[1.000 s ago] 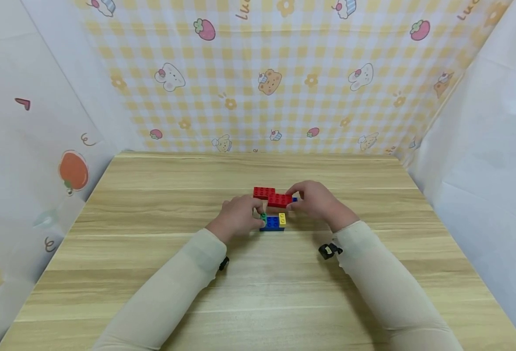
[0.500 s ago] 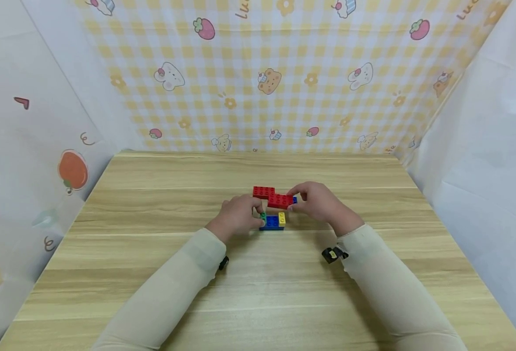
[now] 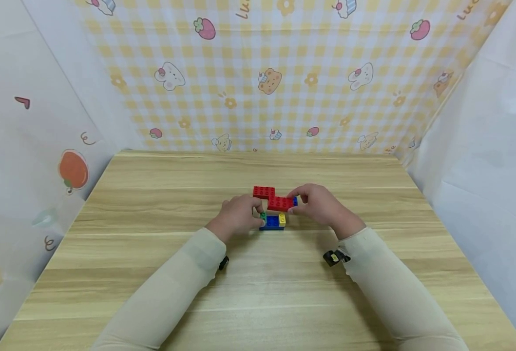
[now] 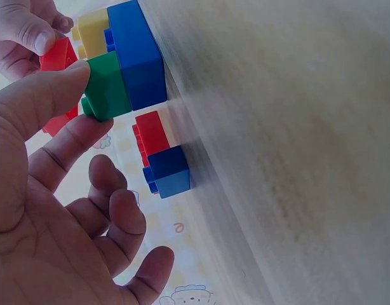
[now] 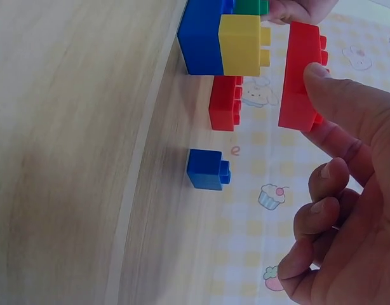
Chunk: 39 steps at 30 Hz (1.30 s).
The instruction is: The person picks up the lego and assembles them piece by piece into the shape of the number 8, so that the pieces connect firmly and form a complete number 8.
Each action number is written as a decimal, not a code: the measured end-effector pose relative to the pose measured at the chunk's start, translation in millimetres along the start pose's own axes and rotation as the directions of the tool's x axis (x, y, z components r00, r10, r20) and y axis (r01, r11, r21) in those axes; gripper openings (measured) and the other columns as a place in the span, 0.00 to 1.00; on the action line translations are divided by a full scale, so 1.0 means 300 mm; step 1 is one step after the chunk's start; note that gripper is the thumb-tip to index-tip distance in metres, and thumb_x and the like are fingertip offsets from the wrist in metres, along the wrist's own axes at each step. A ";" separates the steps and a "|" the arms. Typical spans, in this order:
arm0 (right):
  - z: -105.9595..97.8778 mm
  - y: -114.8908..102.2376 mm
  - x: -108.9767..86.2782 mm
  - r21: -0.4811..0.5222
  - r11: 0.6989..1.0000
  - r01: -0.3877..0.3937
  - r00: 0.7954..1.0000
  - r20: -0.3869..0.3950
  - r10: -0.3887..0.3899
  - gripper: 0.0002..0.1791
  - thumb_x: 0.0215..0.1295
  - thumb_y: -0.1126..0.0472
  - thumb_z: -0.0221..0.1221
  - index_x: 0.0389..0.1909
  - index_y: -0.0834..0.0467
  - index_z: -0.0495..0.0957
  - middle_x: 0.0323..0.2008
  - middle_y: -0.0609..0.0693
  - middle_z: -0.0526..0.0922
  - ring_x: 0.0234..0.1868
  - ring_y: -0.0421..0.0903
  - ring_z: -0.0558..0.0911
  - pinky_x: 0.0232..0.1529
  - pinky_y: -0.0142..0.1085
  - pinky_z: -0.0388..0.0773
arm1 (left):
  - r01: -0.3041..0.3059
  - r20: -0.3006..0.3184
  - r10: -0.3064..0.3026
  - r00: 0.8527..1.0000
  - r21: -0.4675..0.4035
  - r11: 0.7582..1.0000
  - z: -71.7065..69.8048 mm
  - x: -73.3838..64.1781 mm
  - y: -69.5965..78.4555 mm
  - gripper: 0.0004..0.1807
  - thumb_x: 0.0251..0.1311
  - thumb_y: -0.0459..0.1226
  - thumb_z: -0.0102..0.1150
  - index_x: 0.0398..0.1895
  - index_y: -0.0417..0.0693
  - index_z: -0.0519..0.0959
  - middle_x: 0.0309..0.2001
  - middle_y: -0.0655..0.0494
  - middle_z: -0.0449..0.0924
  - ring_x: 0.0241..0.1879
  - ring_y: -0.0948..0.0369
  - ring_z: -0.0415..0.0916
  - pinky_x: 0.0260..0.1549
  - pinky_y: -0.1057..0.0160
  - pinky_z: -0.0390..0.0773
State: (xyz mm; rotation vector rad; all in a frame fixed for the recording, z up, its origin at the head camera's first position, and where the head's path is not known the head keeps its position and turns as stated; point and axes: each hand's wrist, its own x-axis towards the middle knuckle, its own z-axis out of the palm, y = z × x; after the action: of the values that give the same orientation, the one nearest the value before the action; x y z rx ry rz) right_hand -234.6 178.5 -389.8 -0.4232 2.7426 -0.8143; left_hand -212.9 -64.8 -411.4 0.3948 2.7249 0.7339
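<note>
My left hand (image 3: 239,217) pinches a green brick (image 4: 107,86) between thumb and index finger. The green one sits on one end of a long blue brick (image 3: 273,222), and a yellow brick (image 3: 281,219) sits on its other end, with bare studs between. In my right hand (image 3: 316,202), thumb and forefinger pinch a long red brick (image 5: 300,76) by its right end. That red brick is held apart from the blue and yellow ones, studs upward, above the table and a little behind them.
Another red brick (image 3: 264,192) lies on the wooden table (image 3: 266,302) farther back. A small blue brick (image 5: 206,169) stands right of it. The left wrist view has a small blue brick (image 4: 169,171) near the red one. A patterned cloth (image 3: 266,112) hangs behind.
The right hand has moved slightly toward me with the red brick, and more of the small blue brick behind it shows. The left hand keeps its place on the green brick.
</note>
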 end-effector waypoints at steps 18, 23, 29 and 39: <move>0.031 0.010 -0.020 0.085 0.993 0.086 0.996 -0.011 -0.085 0.16 0.63 0.56 0.75 0.51 0.52 0.89 0.28 0.50 0.73 0.31 0.49 0.71 0.33 0.39 0.67 | 0.020 0.015 -0.020 1.000 -0.002 1.000 -0.001 0.001 -0.001 0.09 0.64 0.47 0.74 0.39 0.58 0.82 0.38 0.61 0.81 0.40 0.56 0.76 0.50 0.49 0.65; 0.043 0.016 -0.026 0.105 0.988 0.113 0.994 -0.009 -0.113 0.16 0.62 0.58 0.76 0.51 0.53 0.89 0.29 0.50 0.75 0.30 0.48 0.71 0.32 0.39 0.68 | 0.013 0.013 -0.013 1.000 -0.002 1.000 0.000 0.005 -0.002 0.10 0.63 0.47 0.75 0.40 0.57 0.83 0.37 0.61 0.81 0.39 0.56 0.76 0.48 0.50 0.65; 0.054 0.016 -0.025 0.102 0.989 0.111 0.994 0.000 -0.112 0.16 0.63 0.57 0.76 0.51 0.52 0.89 0.30 0.50 0.76 0.31 0.48 0.72 0.32 0.39 0.69 | 0.011 0.014 -0.011 1.000 -0.008 1.000 0.000 0.006 -0.003 0.10 0.63 0.46 0.75 0.39 0.57 0.83 0.36 0.60 0.81 0.38 0.56 0.76 0.47 0.50 0.64; 0.060 0.005 -0.029 0.116 0.989 0.091 0.996 0.011 -0.092 0.17 0.63 0.57 0.75 0.52 0.52 0.88 0.28 0.50 0.74 0.30 0.48 0.71 0.31 0.39 0.68 | 0.011 0.019 -0.011 1.000 -0.012 1.000 -0.001 0.005 -0.007 0.10 0.63 0.46 0.75 0.39 0.57 0.83 0.36 0.60 0.81 0.37 0.56 0.76 0.47 0.50 0.64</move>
State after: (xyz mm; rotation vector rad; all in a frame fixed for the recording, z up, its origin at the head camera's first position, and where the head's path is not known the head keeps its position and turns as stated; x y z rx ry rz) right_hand -221.0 173.9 -404.0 -0.5325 2.6616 -0.9820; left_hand -214.7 -66.1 -412.5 0.3822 2.7014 0.7390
